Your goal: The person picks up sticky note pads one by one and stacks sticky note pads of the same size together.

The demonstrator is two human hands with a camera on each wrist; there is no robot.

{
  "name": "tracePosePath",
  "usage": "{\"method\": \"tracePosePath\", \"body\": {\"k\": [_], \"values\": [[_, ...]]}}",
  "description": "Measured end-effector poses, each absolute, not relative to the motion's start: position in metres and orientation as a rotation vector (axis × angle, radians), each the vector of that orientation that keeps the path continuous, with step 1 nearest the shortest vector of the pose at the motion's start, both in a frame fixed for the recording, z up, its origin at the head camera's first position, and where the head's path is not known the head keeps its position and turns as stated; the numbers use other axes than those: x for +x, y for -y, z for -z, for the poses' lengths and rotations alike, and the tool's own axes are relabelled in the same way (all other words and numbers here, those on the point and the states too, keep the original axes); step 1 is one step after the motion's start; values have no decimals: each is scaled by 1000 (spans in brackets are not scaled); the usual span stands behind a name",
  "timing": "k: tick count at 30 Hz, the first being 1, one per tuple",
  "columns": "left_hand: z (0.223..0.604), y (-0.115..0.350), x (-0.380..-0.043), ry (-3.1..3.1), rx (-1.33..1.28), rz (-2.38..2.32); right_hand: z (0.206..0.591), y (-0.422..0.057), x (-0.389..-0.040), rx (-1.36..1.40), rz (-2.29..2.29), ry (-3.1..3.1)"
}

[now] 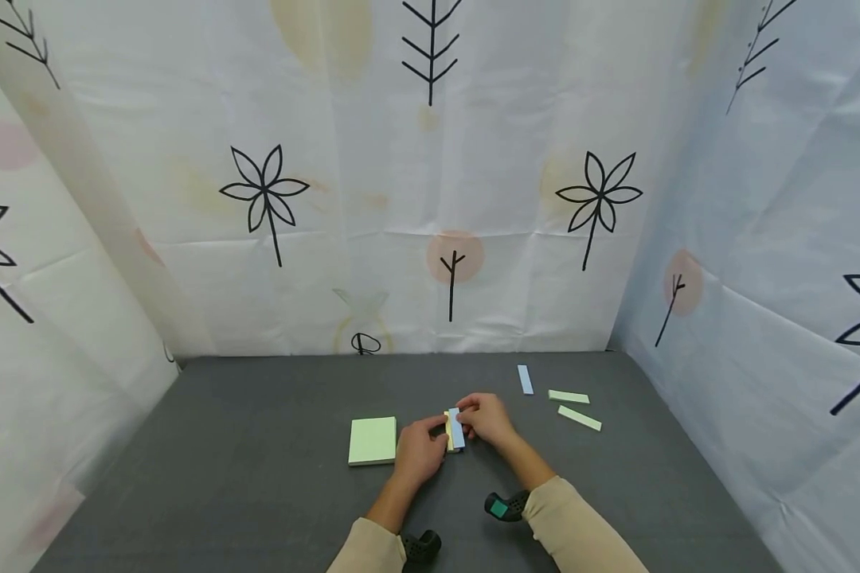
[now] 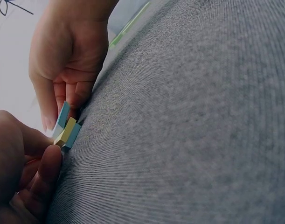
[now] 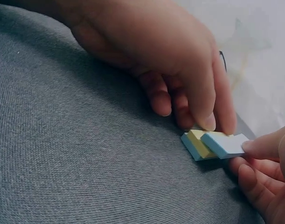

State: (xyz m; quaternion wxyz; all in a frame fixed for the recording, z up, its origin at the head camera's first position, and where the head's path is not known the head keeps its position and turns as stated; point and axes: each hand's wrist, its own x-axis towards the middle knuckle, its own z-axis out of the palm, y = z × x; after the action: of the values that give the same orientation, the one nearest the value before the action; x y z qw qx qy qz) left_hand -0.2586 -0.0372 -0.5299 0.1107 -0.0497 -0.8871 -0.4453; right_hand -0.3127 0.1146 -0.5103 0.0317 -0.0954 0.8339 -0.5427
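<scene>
Reference point: the green square pad, lying on the grey table surface. The strip stack is located just to the right of the pad, with the left hand set between the two. In the stack, a yellow strip is seen on a lower blue strip, and an upper blue strip is seated askew over the yellow.

Left fingers: narrow; the strip stack is pinched by thumb and forefinger at its pad-facing side. Right hand, on the stack's side away from the pad: thumb and fingertip drawn close, with the upper blue strip apparently held between them (firmness of grip cannot be told).

Farther right of the pad, a loose blue strip and two pale green strips are noted; the loose blue one is placed beyond the pad's far edge.

Step in hand, as judged: layering and squaring of the upper blue strip. For the next move, the strip's edges should be brought flush with the yellow while the lower layers are kept steady; release before alignment would leave it crooked.
</scene>
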Motion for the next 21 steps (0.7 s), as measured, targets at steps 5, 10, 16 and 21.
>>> {"method": "tracePosePath", "body": {"k": [5, 10, 16, 21], "values": [[529, 37, -258, 2609, -130, 1320, 511, -111, -313, -318, 1637, -2610], [530, 38, -258, 2614, -126, 1314, 509, -108, -312, -302, 1605, -2644], [530, 38, -260, 2608, -118, 1310, 507, -107, -310, -296, 1581, -2663], [530, 38, -260, 2586, -121, 1310, 506, -107, -310, -285, 1556, -2665]]}}
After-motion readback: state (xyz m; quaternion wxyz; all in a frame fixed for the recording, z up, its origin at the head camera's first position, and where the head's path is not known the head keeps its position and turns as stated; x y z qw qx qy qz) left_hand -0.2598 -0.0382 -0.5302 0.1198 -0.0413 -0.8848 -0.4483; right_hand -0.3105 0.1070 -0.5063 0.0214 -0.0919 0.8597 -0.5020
